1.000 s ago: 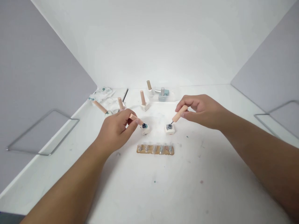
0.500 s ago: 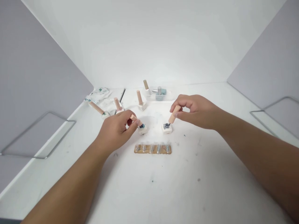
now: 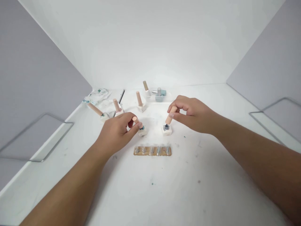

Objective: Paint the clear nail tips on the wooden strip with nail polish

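Observation:
My left hand (image 3: 117, 131) pinches a tan brush cap (image 3: 135, 121) seated on a small white square bottle (image 3: 142, 131). My right hand (image 3: 190, 113) pinches a second tan brush cap (image 3: 171, 114), held nearly upright over another small white square bottle (image 3: 166, 129) with a dark neck. Just in front of both bottles lies a tan card (image 3: 152, 151) carrying a row of several small clear tips.
Behind the hands stand more capped bottles (image 3: 140, 102) (image 3: 117, 107) (image 3: 98, 113) (image 3: 147, 88) and a blue-grey bottle (image 3: 160, 93) on a clear tray. A stained cloth (image 3: 97, 95) lies at the back left. Grey wire frames (image 3: 35, 138) (image 3: 277, 116) flank the white table.
Both hands have lowered the brush caps onto their bottles; the caps are now steeper and closer to the necks. The view has shifted slightly to the right.

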Available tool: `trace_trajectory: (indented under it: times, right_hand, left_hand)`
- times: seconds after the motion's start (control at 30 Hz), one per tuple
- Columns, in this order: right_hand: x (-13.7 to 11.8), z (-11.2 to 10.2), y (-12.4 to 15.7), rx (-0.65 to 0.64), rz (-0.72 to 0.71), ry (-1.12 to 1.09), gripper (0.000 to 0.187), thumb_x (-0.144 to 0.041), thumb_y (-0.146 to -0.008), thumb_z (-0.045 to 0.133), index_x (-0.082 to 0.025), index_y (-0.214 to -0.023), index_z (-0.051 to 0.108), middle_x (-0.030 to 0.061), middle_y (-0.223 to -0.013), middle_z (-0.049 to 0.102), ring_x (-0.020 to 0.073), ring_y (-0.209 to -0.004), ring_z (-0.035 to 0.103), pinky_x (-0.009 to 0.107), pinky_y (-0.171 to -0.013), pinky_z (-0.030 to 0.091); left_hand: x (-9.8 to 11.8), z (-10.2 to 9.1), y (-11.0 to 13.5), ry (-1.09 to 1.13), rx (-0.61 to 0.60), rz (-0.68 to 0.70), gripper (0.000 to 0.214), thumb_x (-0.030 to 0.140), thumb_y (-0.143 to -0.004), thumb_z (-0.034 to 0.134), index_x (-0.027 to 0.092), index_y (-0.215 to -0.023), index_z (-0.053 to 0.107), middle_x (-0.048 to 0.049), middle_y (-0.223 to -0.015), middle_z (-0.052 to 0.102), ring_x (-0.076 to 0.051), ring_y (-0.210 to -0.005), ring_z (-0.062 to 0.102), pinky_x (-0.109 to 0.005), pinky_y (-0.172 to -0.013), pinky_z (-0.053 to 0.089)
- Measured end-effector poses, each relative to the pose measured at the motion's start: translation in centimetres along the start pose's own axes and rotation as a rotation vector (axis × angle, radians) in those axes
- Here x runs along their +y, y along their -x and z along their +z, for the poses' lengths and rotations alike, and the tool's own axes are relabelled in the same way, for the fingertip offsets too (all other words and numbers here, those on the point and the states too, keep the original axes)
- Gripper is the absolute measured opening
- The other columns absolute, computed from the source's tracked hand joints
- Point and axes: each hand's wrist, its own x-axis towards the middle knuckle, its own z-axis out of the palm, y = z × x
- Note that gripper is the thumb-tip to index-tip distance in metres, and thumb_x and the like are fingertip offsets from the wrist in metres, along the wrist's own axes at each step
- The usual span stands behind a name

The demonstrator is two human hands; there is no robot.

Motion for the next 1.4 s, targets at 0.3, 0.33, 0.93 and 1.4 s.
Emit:
trace_trajectory:
  times: [0.3, 0.33, 0.93, 1.4]
  right_hand:
    - [1.1, 0.8, -0.3, -0.004, -0.142, 0.087, 0.018, -0.024, -0.089, 0.051, -0.021, -0.078, 0.065, 0.0043, -0.088, 0.065, 0.0189, -0.089, 0.056, 0.032, -0.073, 0.044]
    - [1.2, 1.0, -0.3, -0.005, -0.163, 0.093, 0.018, -0.024, -0.090, 0.051, -0.021, -0.078, 0.064, 0.0044, -0.086, 0.066, 0.0196, -0.090, 0.056, 0.032, -0.074, 0.044]
    - [2.3, 2.6, -0.6, -0.040, -0.301, 0.124, 0.019, -0.025, -0.093, 0.048, -0.020, -0.076, 0.053, 0.0042, -0.072, 0.063, 0.0217, -0.085, 0.052, 0.042, -0.090, 0.038]
    - [3.2, 3.1, -0.4, 0.101, -0.375, 0.068, 0.020, -0.025, -0.094, 0.049, -0.021, -0.077, 0.058, 0.0041, -0.079, 0.067, 0.0202, -0.083, 0.052, 0.037, -0.084, 0.041]
  left_hand:
    - [0.0, 0.1, 0.0, 0.011, -0.001, -0.003, 0.023, 0.040, -0.091, 0.050, 0.021, -0.083, 0.062, 0.0037, -0.065, 0.053, -0.010, -0.055, 0.044, -0.025, -0.056, 0.034]
    - [0.0, 0.1, 0.0, 0.010, 0.000, -0.003, 0.023, 0.040, -0.091, 0.050, 0.021, -0.083, 0.062, 0.0038, -0.065, 0.053, -0.010, -0.056, 0.044, -0.025, -0.056, 0.034]
    - [-0.4, 0.4, 0.0, 0.042, -0.007, 0.000, 0.022, 0.039, -0.091, 0.051, 0.021, -0.083, 0.062, 0.0029, -0.065, 0.052, -0.012, -0.058, 0.044, -0.026, -0.057, 0.033]
    - [-0.3, 0.3, 0.1, 0.115, 0.023, -0.001, 0.022, 0.035, -0.093, 0.050, 0.020, -0.087, 0.064, 0.0031, -0.063, 0.048, -0.011, -0.056, 0.040, -0.025, -0.056, 0.032]
